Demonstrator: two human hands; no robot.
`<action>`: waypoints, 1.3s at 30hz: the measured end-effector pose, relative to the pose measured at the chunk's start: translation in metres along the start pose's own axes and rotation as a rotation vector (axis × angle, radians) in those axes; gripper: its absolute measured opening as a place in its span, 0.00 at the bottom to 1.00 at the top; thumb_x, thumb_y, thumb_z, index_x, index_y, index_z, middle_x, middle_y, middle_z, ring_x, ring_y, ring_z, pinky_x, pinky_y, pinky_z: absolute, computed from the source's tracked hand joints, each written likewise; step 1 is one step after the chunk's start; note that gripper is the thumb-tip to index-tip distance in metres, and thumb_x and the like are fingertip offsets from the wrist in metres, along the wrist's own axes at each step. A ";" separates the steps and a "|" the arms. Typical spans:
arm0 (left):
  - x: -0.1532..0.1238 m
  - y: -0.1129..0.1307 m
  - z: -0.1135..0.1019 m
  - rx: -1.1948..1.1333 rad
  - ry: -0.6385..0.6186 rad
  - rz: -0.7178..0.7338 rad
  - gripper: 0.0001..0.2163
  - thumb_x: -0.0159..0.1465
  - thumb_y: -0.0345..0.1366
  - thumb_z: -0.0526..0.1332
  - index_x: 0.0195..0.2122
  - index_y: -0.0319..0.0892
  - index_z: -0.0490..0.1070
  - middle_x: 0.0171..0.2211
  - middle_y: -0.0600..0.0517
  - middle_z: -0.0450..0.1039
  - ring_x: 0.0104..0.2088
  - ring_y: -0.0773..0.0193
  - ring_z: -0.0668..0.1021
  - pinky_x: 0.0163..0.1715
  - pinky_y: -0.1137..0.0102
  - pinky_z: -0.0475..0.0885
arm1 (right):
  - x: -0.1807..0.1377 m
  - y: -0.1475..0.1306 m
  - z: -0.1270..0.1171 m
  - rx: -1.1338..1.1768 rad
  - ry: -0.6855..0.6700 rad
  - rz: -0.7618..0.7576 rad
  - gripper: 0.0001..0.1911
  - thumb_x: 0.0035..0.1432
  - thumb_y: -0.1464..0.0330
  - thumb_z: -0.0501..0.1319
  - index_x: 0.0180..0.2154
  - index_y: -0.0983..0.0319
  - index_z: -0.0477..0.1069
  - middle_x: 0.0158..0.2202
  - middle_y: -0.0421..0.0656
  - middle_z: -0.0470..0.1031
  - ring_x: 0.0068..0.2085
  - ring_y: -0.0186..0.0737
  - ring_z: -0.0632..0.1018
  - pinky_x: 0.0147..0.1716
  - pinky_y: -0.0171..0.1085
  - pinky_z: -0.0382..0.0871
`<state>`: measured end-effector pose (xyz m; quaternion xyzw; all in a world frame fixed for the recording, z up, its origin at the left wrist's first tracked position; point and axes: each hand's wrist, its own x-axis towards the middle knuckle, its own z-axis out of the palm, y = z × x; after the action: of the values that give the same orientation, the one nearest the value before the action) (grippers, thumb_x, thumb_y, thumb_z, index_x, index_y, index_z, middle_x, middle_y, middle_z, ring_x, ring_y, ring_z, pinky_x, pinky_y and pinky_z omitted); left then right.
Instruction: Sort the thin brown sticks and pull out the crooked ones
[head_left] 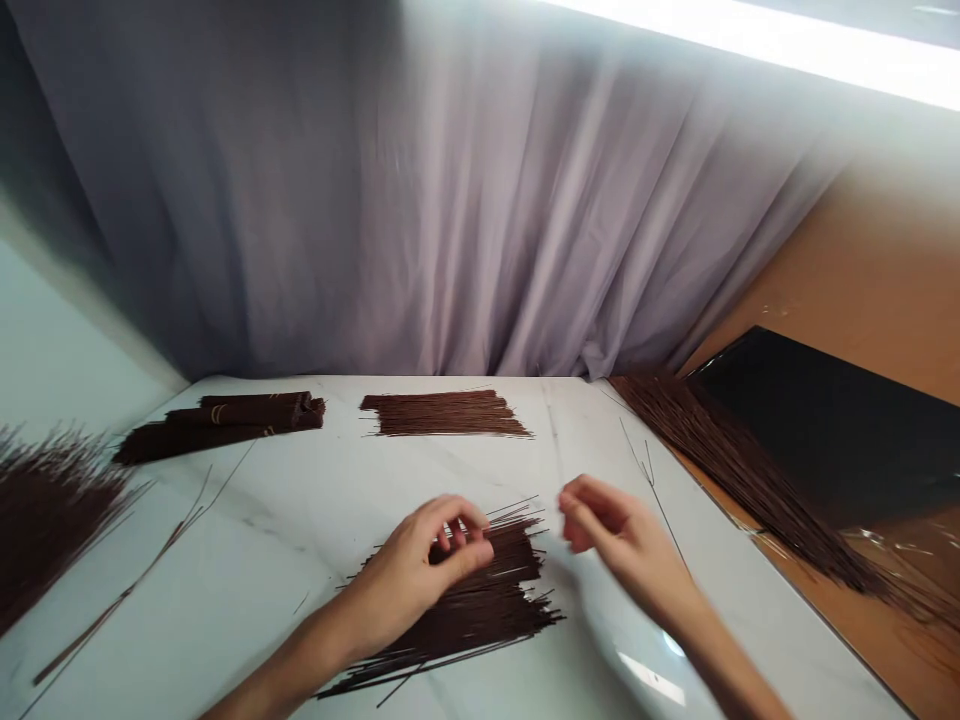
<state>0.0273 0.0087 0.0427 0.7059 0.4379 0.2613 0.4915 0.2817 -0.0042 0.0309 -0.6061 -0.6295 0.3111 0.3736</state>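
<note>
From my end, the pile of dark brown sticks (502,600) lies near the middle of the white table (292,520), its ends ragged to the right and a few sticks jutting out at odd angles on the near side. My left hand (412,560) is over the pile, thumb and fingers loosely curled with a gap between them, and with the forearm it blocks my view of the pile's left part. My right hand (607,525) hangs just to the right, apart from the pile, fingers bent in and slightly blurred; I cannot tell whether it pinches anything. Beyond, a flatter batch of sticks (446,413) lies at the far middle, and left of it are dark bundles with pale bands (259,412). At the left edge a bristly heap (52,510) crowds the table, with loose strands (142,580) lying between it and my left forearm. A stray strand (658,495) runs behind my right forearm. Along the right edge a long spread of sticks (750,485) lies beside a black panel (832,430), and a grey curtain (480,200) closes off the far side.
</note>
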 end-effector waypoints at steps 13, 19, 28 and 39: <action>-0.036 -0.040 0.017 0.822 -0.190 0.207 0.04 0.68 0.29 0.64 0.37 0.45 0.72 0.39 0.54 0.77 0.44 0.54 0.80 0.38 0.66 0.68 | 0.011 0.087 -0.082 -0.958 0.136 0.561 0.16 0.66 0.54 0.53 0.42 0.56 0.74 0.42 0.48 0.82 0.43 0.60 0.81 0.33 0.46 0.64; -0.039 -0.063 0.024 1.031 -0.003 0.551 0.09 0.72 0.27 0.54 0.35 0.41 0.69 0.33 0.49 0.76 0.37 0.53 0.79 0.29 0.65 0.67 | 0.011 0.094 -0.089 -0.903 0.112 0.564 0.10 0.65 0.62 0.54 0.42 0.52 0.73 0.43 0.43 0.82 0.42 0.57 0.80 0.33 0.46 0.63; -0.039 -0.070 0.032 1.092 0.181 0.734 0.12 0.74 0.25 0.48 0.34 0.40 0.66 0.29 0.51 0.72 0.28 0.58 0.74 0.27 0.64 0.64 | 0.012 0.103 -0.105 -0.842 0.221 0.483 0.08 0.61 0.61 0.59 0.38 0.53 0.76 0.40 0.46 0.81 0.38 0.55 0.80 0.28 0.43 0.62; -0.044 -0.052 0.009 0.494 0.292 0.387 0.08 0.76 0.32 0.45 0.43 0.47 0.62 0.35 0.55 0.69 0.29 0.66 0.75 0.29 0.72 0.73 | 0.077 0.020 0.031 -0.654 0.024 -0.535 0.11 0.70 0.67 0.56 0.51 0.55 0.72 0.49 0.45 0.75 0.48 0.43 0.76 0.48 0.40 0.73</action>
<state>-0.0053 -0.0270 -0.0060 0.8288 0.4116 0.3339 0.1792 0.2673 0.0758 0.0051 -0.5118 -0.8257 -0.0200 0.2366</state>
